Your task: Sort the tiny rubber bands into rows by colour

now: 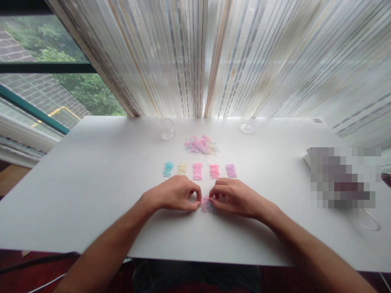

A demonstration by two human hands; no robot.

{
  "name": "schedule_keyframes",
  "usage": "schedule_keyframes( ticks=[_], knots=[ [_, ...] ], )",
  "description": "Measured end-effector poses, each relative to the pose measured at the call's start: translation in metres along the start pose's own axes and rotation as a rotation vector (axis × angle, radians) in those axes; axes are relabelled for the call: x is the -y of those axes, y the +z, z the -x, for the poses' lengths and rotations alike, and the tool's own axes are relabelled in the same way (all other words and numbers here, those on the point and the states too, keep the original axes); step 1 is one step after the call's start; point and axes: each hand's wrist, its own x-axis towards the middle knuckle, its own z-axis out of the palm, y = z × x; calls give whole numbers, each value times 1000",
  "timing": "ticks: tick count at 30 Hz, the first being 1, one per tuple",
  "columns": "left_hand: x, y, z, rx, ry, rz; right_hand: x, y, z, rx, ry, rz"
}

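Note:
My left hand [175, 193] and my right hand [233, 197] rest close together on the white table [91, 183], fingers curled in pinches. Between their fingertips lies a small mixed-colour clump of thin elastic bands [208, 205], which both hands touch. Just beyond the hands runs a row of sorted band piles: cyan [168, 169], yellow [182, 168], pink [197, 171], darker pink [214, 171] and purple [231, 170]. Farther back sits a larger unsorted heap of mixed bands [200, 145].
A clear plastic cup [166, 129] stands at the back left of centre, a clear lid [247, 127] at the back right. A blurred-out object [342, 177] lies at the right edge, a clear ring-shaped lid [368, 221] in front of it. Striped curtains hang behind.

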Motion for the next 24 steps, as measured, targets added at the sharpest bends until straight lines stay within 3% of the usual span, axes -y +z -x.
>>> schedule_keyframes(
  ticks=[5, 13, 18, 24],
  knots=[
    [0, -2, 0, -5, 20, 16, -1, 2, 0, -67, -25, 12],
    [5, -4, 3, -40, 44, 37, 0, 4, -1, 26, -15, -32],
    [7, -7, 3, -117, 107, 84, -2, 3, 0, -23, -13, -62],
    [6, -3, 2, -95, 65, 124, -1, 7, -1, -117, -21, -62]
  ],
)
